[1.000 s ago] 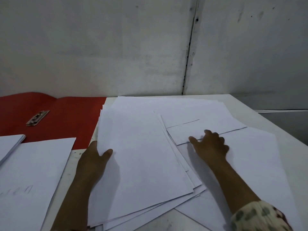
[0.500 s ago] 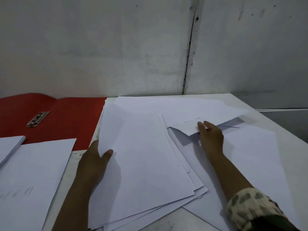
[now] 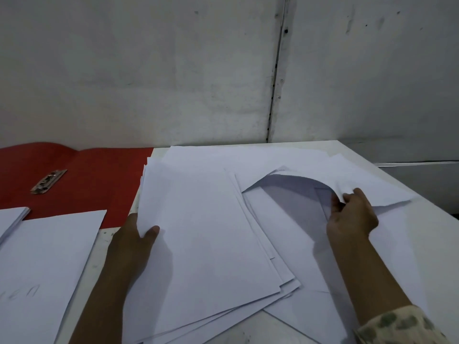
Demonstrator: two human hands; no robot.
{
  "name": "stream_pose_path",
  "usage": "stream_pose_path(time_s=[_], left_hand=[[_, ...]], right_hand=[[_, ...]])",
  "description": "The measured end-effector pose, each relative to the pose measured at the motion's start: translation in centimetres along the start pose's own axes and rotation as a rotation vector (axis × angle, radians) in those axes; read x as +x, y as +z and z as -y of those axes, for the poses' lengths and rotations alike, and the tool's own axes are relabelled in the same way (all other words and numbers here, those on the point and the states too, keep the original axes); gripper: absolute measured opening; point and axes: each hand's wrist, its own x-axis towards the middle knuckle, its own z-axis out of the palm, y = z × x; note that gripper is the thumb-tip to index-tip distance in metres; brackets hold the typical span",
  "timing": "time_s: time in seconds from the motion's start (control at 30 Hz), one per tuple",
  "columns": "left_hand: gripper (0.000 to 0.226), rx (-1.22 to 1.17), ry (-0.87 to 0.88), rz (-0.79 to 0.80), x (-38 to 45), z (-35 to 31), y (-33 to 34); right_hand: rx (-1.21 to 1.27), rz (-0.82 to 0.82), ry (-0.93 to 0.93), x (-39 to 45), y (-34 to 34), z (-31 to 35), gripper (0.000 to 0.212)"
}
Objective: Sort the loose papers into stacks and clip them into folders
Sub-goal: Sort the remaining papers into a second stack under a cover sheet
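A loose stack of white papers (image 3: 206, 234) lies fanned out in the middle of the white table. My left hand (image 3: 134, 242) holds the stack's left edge, thumb on top and fingers underneath. To the right, my right hand (image 3: 352, 214) pinches a white sheet (image 3: 310, 175) and lifts its near edge, so the sheet arches above the papers under it. An open red folder (image 3: 94, 180) lies flat at the back left, with a metal clip (image 3: 48, 182) on it.
A single white sheet with faint writing (image 3: 42, 274) lies at the front left, beside a thin paper stack (image 3: 12, 217). The white table (image 3: 360, 150) ends at the right, and a grey wall (image 3: 198, 70) rises directly behind it.
My right hand has moved right and taken hold of a sheet, lifting its near edge into an arch. My left hand has stayed at the stack's left edge.
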Motion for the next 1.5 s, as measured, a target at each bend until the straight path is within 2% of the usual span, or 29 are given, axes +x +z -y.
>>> stream_pose_path(time_s=[0.13, 0.23, 0.33, 0.4, 0.47, 0.57, 0.67, 0.8, 0.93, 1.07, 1.13, 1.2, 1.27, 1.37, 1.5], left_hand=[[0.046, 0.021, -0.004, 0.001, 0.1, 0.1, 0.0], [0.047, 0.033, 0.005, 0.008, 0.1, 0.2, 0.0], [0.047, 0.026, 0.013, 0.005, 0.1, 0.1, 0.0], [0.046, 0.018, 0.016, 0.006, 0.0, 0.1, 0.0], [0.046, 0.001, 0.019, 0.013, 0.0, 0.2, 0.0], [0.044, -0.026, 0.034, 0.006, 0.0, 0.3, 0.0], [0.043, -0.071, -0.003, -0.011, -0.1, 0.2, 0.0], [0.058, -0.141, -0.034, 0.007, -0.2, 0.0, -0.1], [0.056, -0.143, -0.008, 0.047, -0.4, -0.4, -0.1], [0.048, -0.127, 0.024, 0.075, 0.0, 0.1, -0.4], [0.048, -0.107, 0.036, 0.072, 0.0, 0.4, -0.5], [0.045, -0.1, 0.048, 0.051, -0.1, 0.3, -0.5], [0.043, -0.094, 0.061, 0.017, -0.1, 0.4, -0.4], [0.047, -0.016, 0.081, -0.018, 0.0, 0.4, -0.5], [0.051, 0.046, 0.091, -0.03, 0.2, 0.6, -0.8]], right_hand=[[0.118, -0.002, 0.046, -1.4, -0.6, 1.0, 0.02], [0.069, 0.011, 0.094, -2.1, -1.3, 1.0, 0.016], [-0.214, 0.13, 0.12, -3.1, -1.8, 0.6, 0.019], [-0.453, 0.29, 0.123, -3.8, -1.8, 0.0, 0.021], [-0.607, 0.414, 0.22, -4.7, -1.6, -0.4, 0.019], [-0.888, 0.626, 0.285, -5.7, -1.4, -1.0, 0.03], [-1.162, 0.72, 0.199, -6.2, -1.4, -1.5, 0.037], [-1.371, 0.811, 0.048, -6.1, -1.5, -2.9, 0.059], [-1.543, 0.909, -0.128, -6.5, -1.1, -4.0, 0.054], [-1.741, 1.057, -0.198, -7.5, -0.6, -4.4, 0.054], [-1.826, 1.12, -0.221, -7.8, -0.6, -4.5, 0.046], [-1.783, 1.099, -0.248, -7.6, -0.4, -4.4, 0.013], [-1.676, 1.021, -0.265, -6.8, 0.4, -4.5, 0.009], [-1.691, 0.907, -0.238, -4.7, 2.3, -5.5, 0.048], [-1.845, 0.883, -0.292, -3.1, 4.2, -7.6, 0.054]])
